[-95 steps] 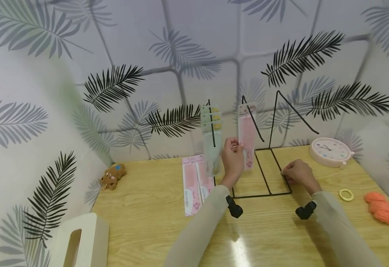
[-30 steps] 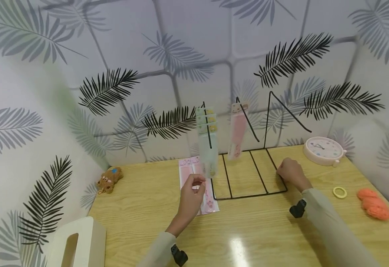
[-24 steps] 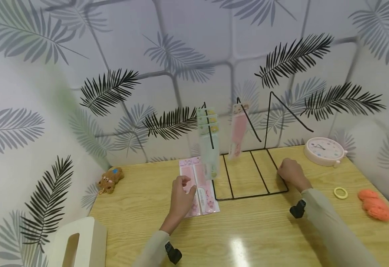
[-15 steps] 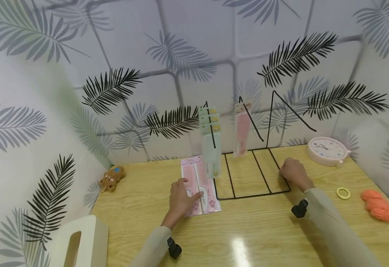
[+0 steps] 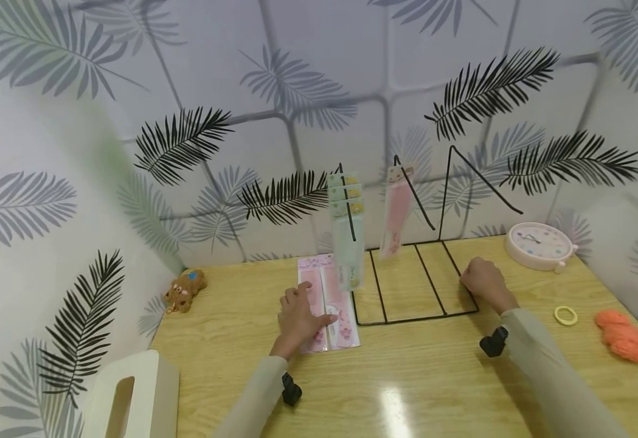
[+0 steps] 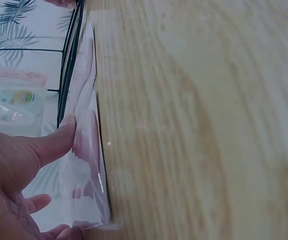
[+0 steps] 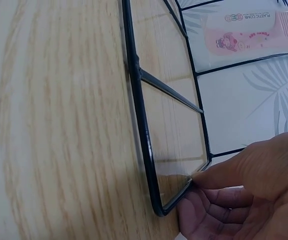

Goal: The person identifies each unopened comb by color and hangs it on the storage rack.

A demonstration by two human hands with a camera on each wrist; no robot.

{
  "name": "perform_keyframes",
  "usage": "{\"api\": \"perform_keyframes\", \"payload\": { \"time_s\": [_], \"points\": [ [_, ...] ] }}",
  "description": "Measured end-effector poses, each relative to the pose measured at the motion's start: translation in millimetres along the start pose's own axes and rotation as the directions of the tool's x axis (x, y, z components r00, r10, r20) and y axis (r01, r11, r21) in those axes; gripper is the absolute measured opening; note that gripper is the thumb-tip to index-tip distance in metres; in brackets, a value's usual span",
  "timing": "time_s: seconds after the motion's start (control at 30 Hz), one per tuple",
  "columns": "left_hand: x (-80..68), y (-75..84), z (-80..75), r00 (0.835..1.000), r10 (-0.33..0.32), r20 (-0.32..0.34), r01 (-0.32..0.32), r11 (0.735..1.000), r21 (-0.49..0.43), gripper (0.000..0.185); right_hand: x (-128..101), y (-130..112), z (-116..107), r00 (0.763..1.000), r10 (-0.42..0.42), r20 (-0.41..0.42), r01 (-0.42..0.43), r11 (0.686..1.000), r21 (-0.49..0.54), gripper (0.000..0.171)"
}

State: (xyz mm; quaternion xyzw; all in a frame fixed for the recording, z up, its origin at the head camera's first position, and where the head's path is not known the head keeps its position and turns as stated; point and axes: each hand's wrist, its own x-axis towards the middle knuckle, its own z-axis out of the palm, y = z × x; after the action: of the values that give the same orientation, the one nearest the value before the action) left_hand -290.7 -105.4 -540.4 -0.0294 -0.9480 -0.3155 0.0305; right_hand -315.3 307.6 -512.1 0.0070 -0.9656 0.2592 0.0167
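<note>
The left hand [image 5: 298, 317] rests on the pink comb packets [image 5: 334, 304] lying flat on the wooden table [image 5: 417, 377], just left of the black wire rack [image 5: 417, 286]; its thumb [image 6: 54, 145] presses straight onto the plastic wrapper, fingers relaxed. The right hand [image 5: 481, 283] holds the near right corner of the rack's base, fingers curled around the wire [image 7: 144, 150]. On the rack's prongs hang green comb packets [image 5: 348, 234] and one pink packet [image 5: 395, 213]. A clock [image 5: 540, 245] stands at the far right.

Thumb [image 6: 59, 139] on pink comb packet [image 6: 84, 170]
</note>
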Motion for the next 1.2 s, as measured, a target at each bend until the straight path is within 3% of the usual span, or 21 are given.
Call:
{"api": "perform_keyframes", "payload": {
  "time_s": [0.23, 0.5, 0.67, 0.8, 1.03, 1.2],
  "points": [
    [1.5, -10.4, -8.0, 0.999, -0.039, 0.003, 0.039, 0.999, 0.035, 0.100, 1, 2, 2, 0.999, 0.021, 0.041, -0.021, 1.000, -0.012, 0.041],
    [-0.3, -6.8, -18.1, 0.993, -0.114, -0.011, 0.115, 0.991, 0.069, 0.080, -2, -1, 3, 1.000, 0.011, 0.015, -0.011, 1.000, -0.022, 0.041],
    [0.2, -3.3, -23.9, 0.981, -0.193, 0.016, 0.191, 0.978, 0.082, 0.091, -5, -6, 3, 0.999, -0.009, 0.035, 0.009, 1.000, -0.007, 0.042],
    [1.7, -1.5, -28.0, 0.975, -0.219, 0.044, 0.214, 0.972, 0.095, 0.094, -6, -7, 4, 0.999, -0.005, 0.046, 0.005, 1.000, 0.001, 0.042],
    [11.2, -5.7, -35.0, 0.973, -0.203, 0.110, 0.185, 0.971, 0.151, 0.068, -6, -6, 2, 0.999, 0.003, 0.035, -0.003, 1.000, 0.001, 0.042],
    [20.5, -19.2, -50.4, 0.969, -0.195, 0.154, 0.181, 0.979, 0.097, 0.045, -3, -2, 3, 1.000, -0.009, 0.030, 0.009, 1.000, -0.007, 0.040]
  ]
}}
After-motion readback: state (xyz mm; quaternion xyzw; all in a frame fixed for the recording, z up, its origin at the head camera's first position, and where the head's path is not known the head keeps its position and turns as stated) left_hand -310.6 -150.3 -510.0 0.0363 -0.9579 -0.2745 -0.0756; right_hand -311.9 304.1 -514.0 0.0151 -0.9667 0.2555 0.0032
